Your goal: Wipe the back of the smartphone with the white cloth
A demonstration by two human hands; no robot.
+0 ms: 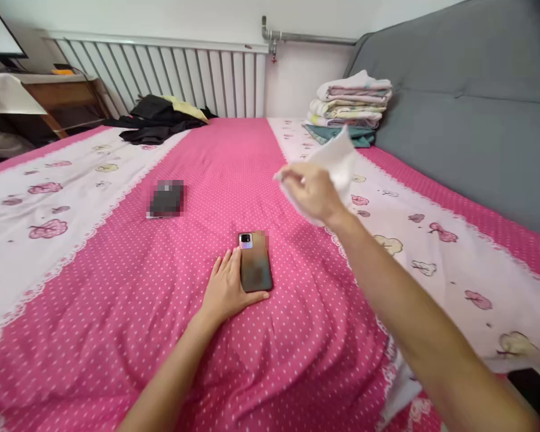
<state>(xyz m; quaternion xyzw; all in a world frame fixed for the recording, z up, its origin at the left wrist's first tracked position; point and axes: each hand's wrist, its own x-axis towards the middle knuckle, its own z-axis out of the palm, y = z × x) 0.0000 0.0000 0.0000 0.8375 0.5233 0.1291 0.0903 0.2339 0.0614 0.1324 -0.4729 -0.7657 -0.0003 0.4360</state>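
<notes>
A dark smartphone (254, 263) lies face down on the pink dotted bedsheet (117, 288), camera end away from me. My left hand (227, 290) rests flat on the sheet, fingers and thumb touching the phone's left and lower edges. My right hand (312, 192) is raised above the bed to the right of the phone, closed on a white cloth (337, 157) that sticks up behind the fingers. A second dark, blurred flat object (166, 198) lies further back on the left.
Folded linens (351, 102) are stacked at the far right against the grey padded headboard (468, 102). Dark clothes (155, 123) lie heaped at the far edge by the white radiator (171, 72). A wooden desk (63, 96) stands at the far left.
</notes>
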